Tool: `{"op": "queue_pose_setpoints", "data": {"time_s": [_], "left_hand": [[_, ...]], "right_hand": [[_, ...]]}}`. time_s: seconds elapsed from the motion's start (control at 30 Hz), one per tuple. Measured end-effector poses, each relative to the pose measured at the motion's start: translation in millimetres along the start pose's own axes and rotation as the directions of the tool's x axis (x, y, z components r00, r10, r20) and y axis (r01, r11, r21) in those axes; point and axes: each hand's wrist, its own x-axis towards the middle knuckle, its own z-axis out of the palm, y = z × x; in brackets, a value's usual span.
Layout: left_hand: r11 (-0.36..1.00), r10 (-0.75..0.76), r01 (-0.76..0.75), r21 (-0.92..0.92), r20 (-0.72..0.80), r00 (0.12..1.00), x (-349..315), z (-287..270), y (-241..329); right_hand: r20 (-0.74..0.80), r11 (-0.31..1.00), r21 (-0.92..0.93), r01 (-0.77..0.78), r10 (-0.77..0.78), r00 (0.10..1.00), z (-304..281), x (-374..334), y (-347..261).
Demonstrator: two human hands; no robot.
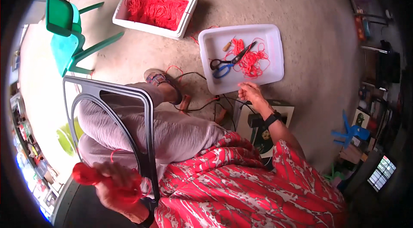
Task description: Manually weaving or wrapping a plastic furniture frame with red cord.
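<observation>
My left hand (118,189) is closed round a bundle of red cord (87,173), blurred in part, at the lower left. Just beside it a black frame (149,111) with a curved inner bar stands over my legs; a strand of red lies across my thigh. My right hand (251,93), a dark band on its wrist, is just off the near rim of a white tub (277,51). Its fingers are curled together, and anything between them is too small to make out. Inside the tub lie scissors (232,61) with black and blue handles, loose red cord (253,63) and a small brown piece (226,46).
A white box (189,12) full of red cord stands beyond the tub. To the left is a green chair (69,47). Dark cables (200,108) run over the floor near my sandalled foot (161,79). A boxy object (284,116) sits under my right forearm. Shelves line the right side.
</observation>
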Motion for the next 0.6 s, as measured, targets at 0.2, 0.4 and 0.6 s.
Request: {"op": "queue_pose_setpoints", "data": {"time_s": [0.2,0.4,0.6], "left_hand": [[0.988,-0.114,0.126,0.093,-0.128,0.985,-11.6,-2.5,-21.1],[0.985,-0.149,0.157,0.074,-0.105,0.983,-8.4,-8.1,-2.7],[0.960,-0.094,0.109,0.259,-0.069,0.993,0.0,-6.9,10.7]], "right_hand": [[-0.234,0.999,-0.046,-0.026,0.015,0.972,-40.4,24.9,19.4],[-0.125,0.998,-0.063,-0.012,0.004,0.992,-34.7,19.1,29.5],[-0.026,0.989,-0.148,0.015,-0.019,0.999,-4.9,26.2,34.7]]}}
